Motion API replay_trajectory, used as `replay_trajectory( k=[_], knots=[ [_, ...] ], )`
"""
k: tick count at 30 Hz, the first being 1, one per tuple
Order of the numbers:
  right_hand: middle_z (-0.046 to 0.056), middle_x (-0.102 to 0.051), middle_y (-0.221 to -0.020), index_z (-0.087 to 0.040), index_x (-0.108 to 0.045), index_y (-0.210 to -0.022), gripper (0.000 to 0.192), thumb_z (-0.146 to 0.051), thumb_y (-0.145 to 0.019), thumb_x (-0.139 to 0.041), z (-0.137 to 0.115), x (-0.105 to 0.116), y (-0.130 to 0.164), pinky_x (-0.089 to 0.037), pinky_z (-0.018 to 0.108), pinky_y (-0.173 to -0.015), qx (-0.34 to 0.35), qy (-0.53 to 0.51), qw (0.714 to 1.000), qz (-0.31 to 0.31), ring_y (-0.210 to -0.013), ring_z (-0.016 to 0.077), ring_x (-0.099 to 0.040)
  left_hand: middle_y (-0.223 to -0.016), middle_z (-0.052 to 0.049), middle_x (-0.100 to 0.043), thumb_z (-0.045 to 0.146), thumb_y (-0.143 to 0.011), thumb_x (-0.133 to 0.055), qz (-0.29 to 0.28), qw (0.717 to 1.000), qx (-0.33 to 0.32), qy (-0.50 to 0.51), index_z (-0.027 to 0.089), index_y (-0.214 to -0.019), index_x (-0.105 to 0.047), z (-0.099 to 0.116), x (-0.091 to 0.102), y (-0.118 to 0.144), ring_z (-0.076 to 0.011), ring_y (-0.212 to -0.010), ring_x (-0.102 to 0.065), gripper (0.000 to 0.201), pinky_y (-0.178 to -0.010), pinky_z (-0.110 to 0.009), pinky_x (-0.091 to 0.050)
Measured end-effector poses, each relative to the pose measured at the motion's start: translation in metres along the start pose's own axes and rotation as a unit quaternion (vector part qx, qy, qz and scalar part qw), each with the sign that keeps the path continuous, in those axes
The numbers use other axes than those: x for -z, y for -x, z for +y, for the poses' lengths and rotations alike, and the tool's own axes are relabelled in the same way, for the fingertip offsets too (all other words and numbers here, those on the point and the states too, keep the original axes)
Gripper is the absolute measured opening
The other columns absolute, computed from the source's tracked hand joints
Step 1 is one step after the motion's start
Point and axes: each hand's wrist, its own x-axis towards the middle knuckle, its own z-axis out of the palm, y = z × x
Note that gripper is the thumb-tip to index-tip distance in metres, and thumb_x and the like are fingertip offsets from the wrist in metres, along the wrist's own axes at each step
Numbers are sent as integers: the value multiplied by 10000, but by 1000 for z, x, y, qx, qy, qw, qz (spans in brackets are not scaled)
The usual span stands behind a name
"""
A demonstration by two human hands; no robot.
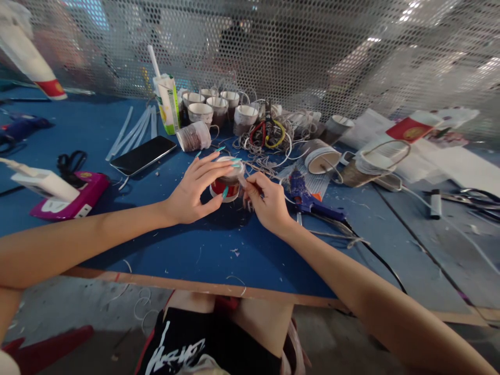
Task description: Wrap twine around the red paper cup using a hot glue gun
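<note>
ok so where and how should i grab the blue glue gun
Likely by its handle, from the right: the blue glue gun lies flat with the handle jutting that way. Grip just short of where the black cord trails off.

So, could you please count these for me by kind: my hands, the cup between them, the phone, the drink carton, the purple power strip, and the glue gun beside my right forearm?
Hands: 2, left hand and right hand
Cup between them: 1
Phone: 1
Drink carton: 1
Purple power strip: 1
Glue gun: 1
Total: 7
</note>
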Motion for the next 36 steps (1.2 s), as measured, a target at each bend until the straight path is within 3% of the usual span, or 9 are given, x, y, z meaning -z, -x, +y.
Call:
replay_trajectory(
  k=[4, 10, 25, 31, 36],
  knots=[
    [-51, -521, -589, -206, -502, -766, 242, -315, -982, -513, 6, 3, -1, -366, 213, -531, 69, 60, 996, 4, -517, 82, -491, -1401, -96, -600, 294, -901, -518, -2, 1000, 5, -1, 220, -1351, -524, 0, 0, 0, -320, -1438, -404, 456, -1177, -580, -326],
    [-53, -512, -599, -204, -504, -777, 209, -235, -983, -491, 8, 4, -1, -368, 202, -539, 103, 79, 992, -4, -523, 78, -489, -1375, -92, -617, 321, -862, -548, 20, 999, -37, 3, 212, -1346, -536, -4, 1, -1, -313, -1407, -442, 496, -1162, -563, -365],
    [-21, -557, -669, -205, -518, -809, 199, -280, -983, -456, 13, 12, -2, -381, 226, -573, 79, 114, 990, -33, -572, 100, -506, -1322, -71, -646, 229, -825, -622, 60, 996, -53, -46, 249, -1287, -597, -5, 1, -4, -300, -1342, -487, 463, -1131, -578, -391],
    [-34, -556, -647, -209, -505, -826, 173, -275, -982, -466, 15, 11, -3, -386, 229, -560, 70, 98, 992, -32, -538, 94, -502, -1304, -51, -651, 238, -810, -621, 43, 998, -28, -48, 274, -1279, -610, -3, 2, -5, -318, -1365, -451, 470, -1137, -594, -368],
    [-45, -596, -662, -218, -486, -995, 66, -279, -975, -501, 16, 9, -1, -436, 240, -569, 69, 67, 995, -1, -541, 103, -562, -1264, -46, -680, 249, -812, -609, 38, 998, -12, -38, 261, -1256, -629, 0, 2, -6, -331, -1395, -425, 445, -1140, -590, -365]
  ],
)
